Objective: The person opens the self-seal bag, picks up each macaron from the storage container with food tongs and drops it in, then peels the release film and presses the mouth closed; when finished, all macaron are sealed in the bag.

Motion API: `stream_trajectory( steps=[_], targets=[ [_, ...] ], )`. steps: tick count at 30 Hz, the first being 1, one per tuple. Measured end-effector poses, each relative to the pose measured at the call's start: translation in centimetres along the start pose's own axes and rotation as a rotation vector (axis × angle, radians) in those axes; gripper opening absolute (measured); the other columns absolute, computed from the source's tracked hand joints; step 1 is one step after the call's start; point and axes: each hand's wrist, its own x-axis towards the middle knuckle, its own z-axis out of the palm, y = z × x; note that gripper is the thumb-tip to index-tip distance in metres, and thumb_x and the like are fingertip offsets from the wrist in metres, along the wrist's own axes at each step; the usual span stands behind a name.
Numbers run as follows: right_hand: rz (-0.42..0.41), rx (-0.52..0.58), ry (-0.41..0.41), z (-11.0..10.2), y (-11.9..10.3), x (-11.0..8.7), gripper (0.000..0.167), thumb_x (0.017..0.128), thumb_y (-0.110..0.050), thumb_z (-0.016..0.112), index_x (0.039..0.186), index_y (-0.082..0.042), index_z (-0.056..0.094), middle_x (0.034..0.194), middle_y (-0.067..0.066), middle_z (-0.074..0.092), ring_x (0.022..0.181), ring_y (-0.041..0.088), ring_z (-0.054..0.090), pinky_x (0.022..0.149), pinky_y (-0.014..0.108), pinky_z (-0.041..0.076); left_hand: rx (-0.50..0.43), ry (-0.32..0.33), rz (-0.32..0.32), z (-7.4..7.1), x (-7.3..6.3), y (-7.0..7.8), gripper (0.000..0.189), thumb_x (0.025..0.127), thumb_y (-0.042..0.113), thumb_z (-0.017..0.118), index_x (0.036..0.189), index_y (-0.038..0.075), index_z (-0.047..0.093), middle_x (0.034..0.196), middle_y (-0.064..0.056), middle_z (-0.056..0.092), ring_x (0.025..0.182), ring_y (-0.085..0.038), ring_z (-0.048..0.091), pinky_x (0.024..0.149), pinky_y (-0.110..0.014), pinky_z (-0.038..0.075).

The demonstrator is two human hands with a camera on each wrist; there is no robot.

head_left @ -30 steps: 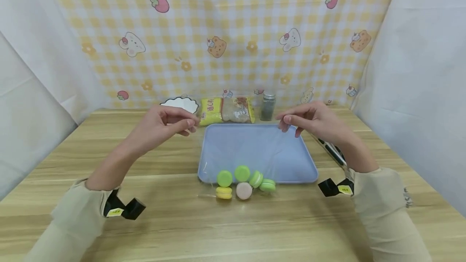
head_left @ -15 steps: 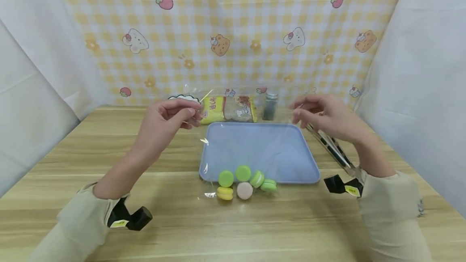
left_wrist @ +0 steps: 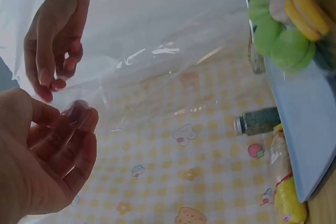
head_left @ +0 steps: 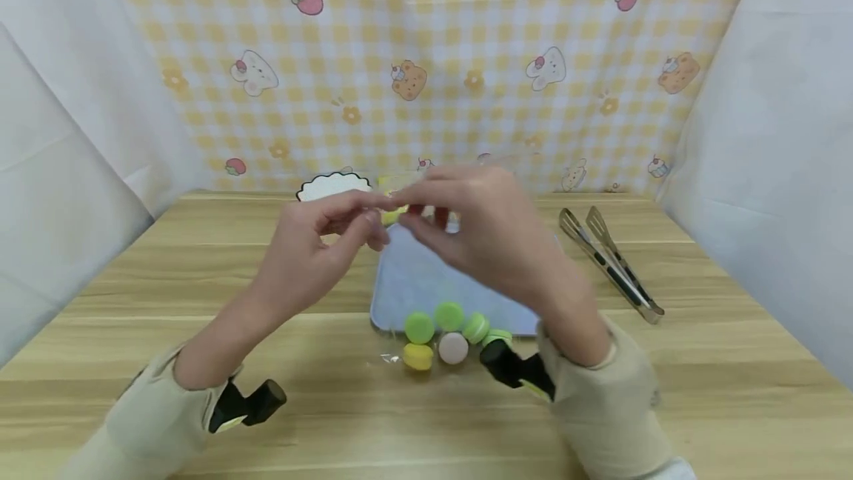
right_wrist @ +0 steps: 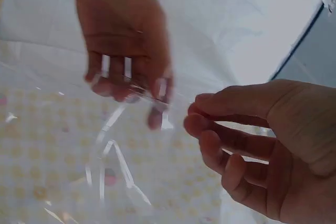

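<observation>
A clear plastic bag (left_wrist: 157, 66) hangs from my left hand (head_left: 323, 239), which pinches its upper edge between thumb and fingers. At its bottom, in the head view, lie several green macarons (head_left: 449, 315), a yellow macaron (head_left: 417, 357) and a pale pink macaron (head_left: 453, 348). My right hand (head_left: 483, 232) is close beside the left one, fingertips almost at the left fingertips. Its fingers are loosely bent, with nothing visible between them in the right wrist view. The bag's folds (right_wrist: 123, 166) catch the light there.
Behind the macarons is a blue tray (head_left: 406, 272), partly hidden by my right arm. Metal tongs (head_left: 609, 265) lie at the right. A white scalloped-edge dish (head_left: 333, 185), a yellow food packet (left_wrist: 289, 195) and a glass jar (left_wrist: 258, 121) stand at the back.
My right hand has swung left from the tray's right side to the left hand, uncovering the tongs. The left hand stays nearly in place with the bag; the macarons barely shift.
</observation>
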Motion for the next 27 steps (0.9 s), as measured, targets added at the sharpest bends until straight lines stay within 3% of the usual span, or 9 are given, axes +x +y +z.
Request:
stream_trajectory(
  steps=[1,3,6,9,11,13,17,21,27],
  targets=[
    [-0.012,-0.017,0.024,0.9,-0.3,0.4,0.02,0.09,-0.025,0.06,0.108,-0.029,0.07,0.089,-0.017,0.063,0.068,-0.001,0.054,0.068,0.018,0.045,0.048,-0.009,0.049,0.0,-0.1,0.1,0.018,0.091,0.0,0.053,0.102,0.002,0.067,0.074,0.002,0.067,0.065,-0.01,0.065,0.059,-0.022,0.05],
    [-0.044,-0.072,0.098,3.5,1.4,0.0,0.024,0.091,-0.034,0.057,0.112,-0.041,0.064,0.086,-0.023,0.057,0.066,-0.002,0.051,0.064,0.02,0.043,0.133,-0.021,0.13,0.0,-0.2,0.3,0.021,0.09,-0.002,0.052,0.104,0.001,0.067,0.072,0.005,0.067,0.065,-0.004,0.064,0.055,-0.019,0.048],
    [-0.052,-0.141,0.179,6.0,3.6,-0.7,0.024,0.089,-0.041,0.056,0.111,-0.052,0.058,0.081,-0.024,0.048,0.064,-0.003,0.045,0.053,0.024,0.037,0.168,-0.045,0.169,-0.1,-0.2,0.7,0.023,0.087,-0.005,0.05,0.101,0.001,0.067,0.072,0.005,0.067,0.064,-0.002,0.063,0.053,-0.018,0.047],
    [-0.055,-0.171,0.186,6.1,3.4,-0.9,0.023,0.088,-0.04,0.058,0.11,-0.05,0.06,0.078,-0.021,0.046,0.06,0.001,0.042,0.051,0.025,0.035,0.18,-0.068,0.196,-0.2,-0.1,1.0,0.023,0.084,-0.007,0.048,0.094,0.001,0.067,0.073,0.005,0.066,0.064,-0.001,0.063,0.051,-0.017,0.046],
    [-0.067,-0.146,0.159,4.8,1.7,-0.7,0.019,0.089,-0.034,0.059,0.105,-0.039,0.067,0.077,-0.016,0.048,0.057,0.003,0.041,0.049,0.024,0.035,0.184,-0.087,0.211,-0.1,-0.1,1.2,0.02,0.084,-0.008,0.049,0.088,0.002,0.066,0.072,0.006,0.066,0.064,-0.001,0.062,0.051,-0.017,0.045],
    [-0.095,-0.151,0.131,3.3,-0.2,-0.4,0.015,0.089,-0.024,0.06,0.098,-0.026,0.072,0.075,-0.011,0.049,0.053,0.005,0.043,0.048,0.021,0.035,0.201,-0.106,0.212,0.0,0.0,1.3,0.019,0.084,-0.007,0.051,0.087,0.003,0.067,0.071,0.006,0.065,0.064,-0.001,0.061,0.053,-0.018,0.046],
    [-0.158,-0.201,0.062,1.3,-3.0,0.4,0.008,0.084,-0.008,0.063,0.085,-0.006,0.072,0.069,-0.002,0.049,0.049,0.009,0.043,0.047,0.019,0.036,0.263,-0.18,0.147,-0.2,-0.1,1.5,0.015,0.085,-0.003,0.054,0.086,0.004,0.067,0.068,0.008,0.063,0.062,0.002,0.058,0.055,-0.019,0.048],
    [-0.175,-0.247,0.004,1.2,-3.8,0.6,0.004,0.08,-0.005,0.065,0.077,-0.004,0.069,0.064,-0.001,0.045,0.046,0.008,0.037,0.044,0.019,0.032,0.318,-0.254,0.073,-0.4,-0.3,1.7,0.014,0.086,-0.001,0.053,0.085,0.005,0.067,0.065,0.009,0.061,0.06,0.004,0.057,0.056,-0.02,0.048],
    [-0.157,-0.241,0.008,1.6,-3.8,0.6,0.006,0.078,-0.005,0.066,0.072,-0.007,0.067,0.061,-0.003,0.044,0.045,0.006,0.038,0.043,0.02,0.03,0.352,-0.301,0.063,-0.5,-0.4,1.9,0.014,0.085,0.0,0.053,0.083,0.006,0.066,0.065,0.011,0.06,0.06,0.003,0.057,0.053,-0.02,0.047]
  ],
)
